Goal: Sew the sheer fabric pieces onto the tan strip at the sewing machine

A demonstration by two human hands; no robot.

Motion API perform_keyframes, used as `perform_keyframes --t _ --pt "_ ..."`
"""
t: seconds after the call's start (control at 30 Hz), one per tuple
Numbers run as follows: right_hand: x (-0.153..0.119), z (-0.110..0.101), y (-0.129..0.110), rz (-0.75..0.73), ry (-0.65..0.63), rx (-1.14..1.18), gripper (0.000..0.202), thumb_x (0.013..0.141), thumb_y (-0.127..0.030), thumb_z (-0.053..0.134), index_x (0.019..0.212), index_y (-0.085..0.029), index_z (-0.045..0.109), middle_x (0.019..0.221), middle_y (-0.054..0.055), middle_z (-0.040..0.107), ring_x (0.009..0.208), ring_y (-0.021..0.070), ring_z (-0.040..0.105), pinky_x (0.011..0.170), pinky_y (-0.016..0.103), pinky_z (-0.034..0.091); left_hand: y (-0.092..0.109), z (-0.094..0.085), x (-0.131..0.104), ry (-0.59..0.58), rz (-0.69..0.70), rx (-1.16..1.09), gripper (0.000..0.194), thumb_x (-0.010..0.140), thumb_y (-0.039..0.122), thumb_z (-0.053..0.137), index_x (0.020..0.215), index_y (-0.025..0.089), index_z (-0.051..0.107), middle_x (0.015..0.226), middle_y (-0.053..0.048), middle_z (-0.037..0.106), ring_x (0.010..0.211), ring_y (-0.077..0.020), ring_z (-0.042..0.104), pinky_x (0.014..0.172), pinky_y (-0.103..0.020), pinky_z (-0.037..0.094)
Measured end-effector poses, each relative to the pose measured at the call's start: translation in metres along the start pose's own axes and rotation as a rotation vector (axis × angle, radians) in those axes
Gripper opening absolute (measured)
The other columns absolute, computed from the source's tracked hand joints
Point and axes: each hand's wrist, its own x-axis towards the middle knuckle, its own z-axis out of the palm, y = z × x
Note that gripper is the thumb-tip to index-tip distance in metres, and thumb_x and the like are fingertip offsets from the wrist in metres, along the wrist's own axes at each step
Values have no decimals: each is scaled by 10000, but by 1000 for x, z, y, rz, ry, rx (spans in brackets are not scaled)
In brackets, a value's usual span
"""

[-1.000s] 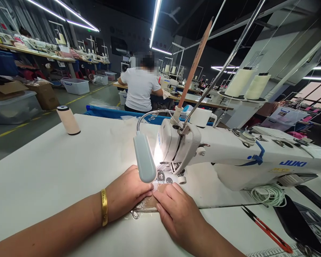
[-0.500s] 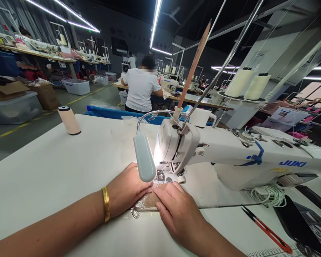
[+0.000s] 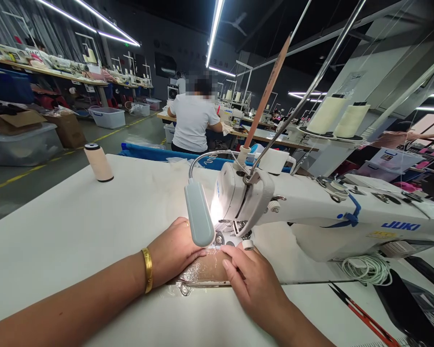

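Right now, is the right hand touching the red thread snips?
Apart. The head view shows a stretch of white table between the right hand and the red thread snips.

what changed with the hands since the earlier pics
The right hand moved rightward, away from the left hand, baring more of the glossy brown patch between them. Whether either let go of anything is unclear. The gooseneck lamp, thread spool and JUKI machine stayed put.
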Motion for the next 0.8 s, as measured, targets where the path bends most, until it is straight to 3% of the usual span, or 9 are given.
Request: perform_keyframes --t 0.1,0.23,0.3,0.53,0.67,0.8 --pt "3 -3 1 14 30 -8 239 1079 -212 431 1206 -226 634 828 30 629 761 233 612 634 339 518 -7 8 -1 28 -18 -15 150 1012 190 539 970 229 678 1025 -38 756 962 -251 685 883 -404 493" --pt "8 -6 1 35 58 -29 277 1082 -240 430 848 -239 579 798 35 588 736 225 602 612 338 524 -12 10 -1 25 -53 -73 141 1000 180 553 980 233 682 1062 -37 759 987 -239 681 932 -403 494" --pt "8 -7 2 44 51 -18 305 1079 -248 440 786 -247 527 804 39 588 740 223 604 625 340 534 -11 9 0 17 -71 -84 147 1002 177 548 983 235 681 1070 -37 758 996 -237 677 946 -404 493" --pt "4 -6 2 50 46 66 174 1067 -212 456 1137 -219 615 812 18 588 771 227 600 680 343 533 -13 11 -1 3 -115 -17 195 1032 236 509 1031 236 704 1044 -52 743 965 -248 664 938 -418 507" --pt "-1 -4 -6 3 -21 47 180 1028 -158 488 1096 -215 645 916 51 648 846 235 593 755 349 523 -24 20 -12 87 -138 -11 333 1074 376 433 1116 238 733 1119 -95 748 1056 -299 677 1026 -486 506" --pt "-5 -11 -6 -87 -100 -1 130 994 -155 547 983 -209 665 923 47 649 844 223 571 757 325 511 -43 31 -25 190 -287 -41 432 1079 516 392 1278 301 709 1328 -98 718 1257 -360 642 1117 -560 472"
